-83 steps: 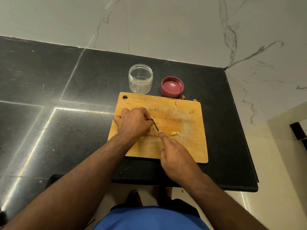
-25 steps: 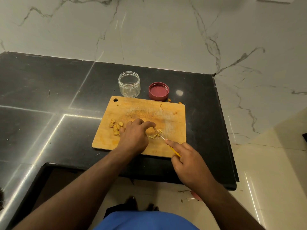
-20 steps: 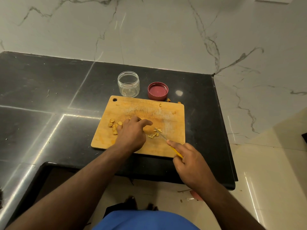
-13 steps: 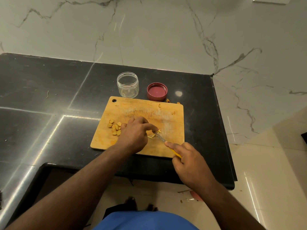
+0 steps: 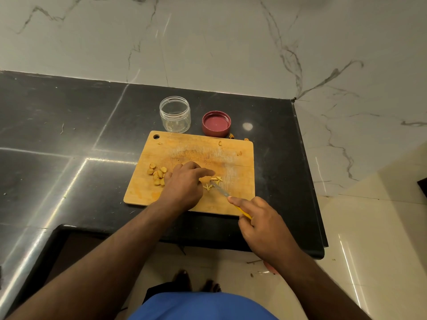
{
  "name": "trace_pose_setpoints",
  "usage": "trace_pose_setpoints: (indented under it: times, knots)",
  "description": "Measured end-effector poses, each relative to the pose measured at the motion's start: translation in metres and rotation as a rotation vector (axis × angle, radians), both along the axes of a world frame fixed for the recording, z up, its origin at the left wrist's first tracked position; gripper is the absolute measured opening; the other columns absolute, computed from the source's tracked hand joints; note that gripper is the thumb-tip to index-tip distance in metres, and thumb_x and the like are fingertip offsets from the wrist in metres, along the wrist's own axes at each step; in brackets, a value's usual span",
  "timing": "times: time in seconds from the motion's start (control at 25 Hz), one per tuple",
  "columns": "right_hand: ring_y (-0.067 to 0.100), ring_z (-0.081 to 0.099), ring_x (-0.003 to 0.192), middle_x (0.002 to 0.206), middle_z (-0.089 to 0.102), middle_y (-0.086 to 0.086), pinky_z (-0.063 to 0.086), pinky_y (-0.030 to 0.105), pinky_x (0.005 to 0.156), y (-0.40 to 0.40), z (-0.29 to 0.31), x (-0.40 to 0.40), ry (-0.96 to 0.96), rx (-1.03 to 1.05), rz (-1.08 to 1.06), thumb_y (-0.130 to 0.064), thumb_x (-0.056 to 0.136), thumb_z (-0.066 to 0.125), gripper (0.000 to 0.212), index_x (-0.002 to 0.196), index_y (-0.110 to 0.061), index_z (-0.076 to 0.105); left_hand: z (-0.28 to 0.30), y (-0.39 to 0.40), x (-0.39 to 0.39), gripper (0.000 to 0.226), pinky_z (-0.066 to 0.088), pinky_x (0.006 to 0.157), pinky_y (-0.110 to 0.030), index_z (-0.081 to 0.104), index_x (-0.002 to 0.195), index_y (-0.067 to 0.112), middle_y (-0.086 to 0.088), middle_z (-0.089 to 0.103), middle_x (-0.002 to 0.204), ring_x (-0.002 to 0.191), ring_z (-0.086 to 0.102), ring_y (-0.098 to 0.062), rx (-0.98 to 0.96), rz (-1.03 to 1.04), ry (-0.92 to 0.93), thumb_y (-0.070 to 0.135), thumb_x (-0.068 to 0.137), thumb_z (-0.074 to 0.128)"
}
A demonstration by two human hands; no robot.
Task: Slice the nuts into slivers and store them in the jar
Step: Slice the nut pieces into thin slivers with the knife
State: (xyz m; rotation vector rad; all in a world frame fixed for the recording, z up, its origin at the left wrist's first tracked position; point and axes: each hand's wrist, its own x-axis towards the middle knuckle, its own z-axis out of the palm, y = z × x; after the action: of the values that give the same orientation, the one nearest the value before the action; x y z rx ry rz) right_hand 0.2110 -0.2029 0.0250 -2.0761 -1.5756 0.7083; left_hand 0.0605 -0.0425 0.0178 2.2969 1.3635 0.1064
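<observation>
- Cutting board (image 5: 233,162): wooden, flat on the black counter (image 5: 69,125), near the counter's front edge, hanging hole at its 11 o'clock corner.
- Nuts (image 5: 157,173): a small heap of whole pieces on the board's 9 o'clock side, just beside the left hand's knuckles.
- Slivers (image 5: 213,182): a small cluster of pale cut strips near the board's centre, at the knife tip; a few stray bits lie toward the board's 1 o'clock corner.
- Left hand (image 5: 184,185): palm down on the board, fingers curled, forefinger reaching toward 3 o'clock above the slivers. Whether it pins a nut under the fingers cannot be told.
- Right hand (image 5: 261,224): gripping the knife (image 5: 221,192) by its yellow handle, forefinger laid straight along the top; the blade points toward 10 o'clock with its tip among the slivers.
- Jar (image 5: 175,114): clear, upright, open, on the counter just beyond the board's far edge at 11 o'clock. No contents can be made out in it.
- Lid (image 5: 216,123): red, lying with its inner side up, just beside the jar at the jar's 3 o'clock, apart from it.
- Crumbs (image 5: 231,135): two small bits on the counter at the lid's 5 o'clock.
</observation>
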Motion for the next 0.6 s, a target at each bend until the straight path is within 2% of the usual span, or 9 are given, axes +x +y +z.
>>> trace_pose_setpoints:
  times: [0.12, 0.24, 0.36, 0.44, 0.6]
  knots:
    - [0.008, 0.050, 0.083, 0.097, 0.046, -0.013, 0.041, 0.019, 0.064, 0.001, -0.002, -0.001, 0.040, -0.051, 0.076, -0.024, 0.100, 0.046, 0.046, 0.140, -0.047, 0.046, -0.001, 0.002, -0.003, 0.043, 0.032, 0.102, -0.048, 0.059, 0.131, 0.044, 0.010, 0.054, 0.131, 0.125, 0.041, -0.019, 0.000, 0.056, 0.018, 0.019, 0.097, 0.050]
    - [0.007, 0.050, 0.086, 0.099, 0.047, -0.012, 0.038, 0.017, 0.066, 0.004, -0.006, -0.001, 0.065, -0.073, 0.066, -0.023, 0.100, 0.046, 0.046, 0.140, -0.046, 0.048, -0.001, 0.005, -0.007, 0.044, 0.033, 0.101, -0.048, 0.062, 0.128, 0.040, 0.013, 0.061, 0.124, 0.120, 0.044, -0.018, -0.017, 0.117, -0.004, 0.016, 0.094, 0.050]
    - [0.008, 0.051, 0.085, 0.100, 0.048, -0.009, 0.043, 0.021, 0.069, 0.004, -0.005, 0.007, 0.066, -0.031, -0.049, -0.020, 0.099, 0.049, 0.047, 0.140, -0.043, 0.050, -0.002, 0.007, -0.011, 0.040, 0.035, 0.098, -0.047, 0.064, 0.126, 0.039, 0.013, 0.063, 0.123, 0.119, 0.047, -0.018, -0.018, 0.139, -0.039, 0.017, 0.096, 0.049]
    - [0.009, 0.053, 0.081, 0.099, 0.049, -0.009, 0.045, 0.021, 0.066, 0.001, -0.004, 0.012, 0.104, -0.009, -0.104, -0.018, 0.098, 0.051, 0.047, 0.139, -0.043, 0.051, -0.002, 0.010, -0.014, 0.033, 0.037, 0.099, -0.047, 0.065, 0.125, 0.038, 0.012, 0.063, 0.127, 0.121, 0.048, -0.018, -0.015, 0.149, -0.054, 0.023, 0.101, 0.049]
    - [0.009, 0.055, 0.080, 0.102, 0.050, -0.013, 0.043, 0.018, 0.063, 0.001, -0.005, 0.004, 0.180, -0.018, -0.064, -0.018, 0.099, 0.051, 0.046, 0.136, -0.044, 0.053, -0.001, 0.013, -0.022, 0.028, 0.040, 0.103, -0.053, 0.068, 0.121, 0.036, 0.010, 0.062, 0.130, 0.121, 0.050, -0.018, 0.014, 0.172, -0.075, 0.027, 0.101, 0.050]
